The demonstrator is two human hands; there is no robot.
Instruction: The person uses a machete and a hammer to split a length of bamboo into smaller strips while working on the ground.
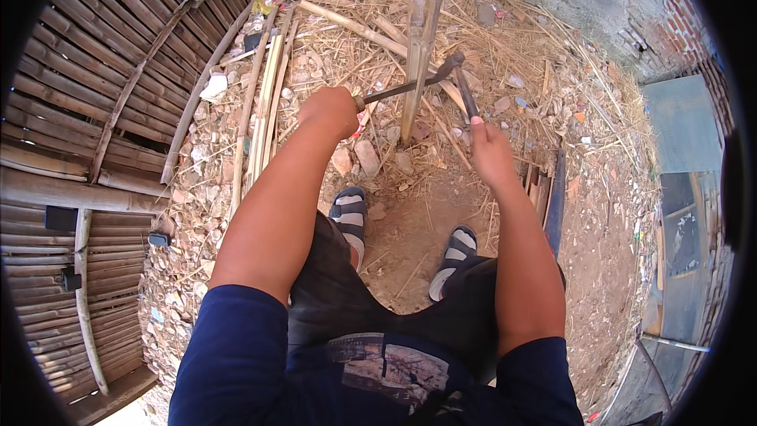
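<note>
My left hand (pixel 330 113) is closed around the handle of a long dark-bladed knife (pixel 388 93). Its blade runs rightward to a standing bamboo pole (pixel 424 20), whose lower end is near the ground ahead of my feet. Whether the blade is sunk into the pole or only lies across it, I cannot tell. My right hand (pixel 490 150) grips the handle of a hammer (pixel 466 93). The hammer's head is just right of the pole, at the blade's far end; whether they touch is unclear.
Long bamboo strips (pixel 270 99) lie on the rubble at left, beside a bamboo slat wall (pixel 118 55). Another bamboo length (pixel 355 28) lies behind the pole amid straw and litter. A plastered brick wall (pixel 607 16) stands far right. Wood pieces (pixel 538 189) lie by my right forearm.
</note>
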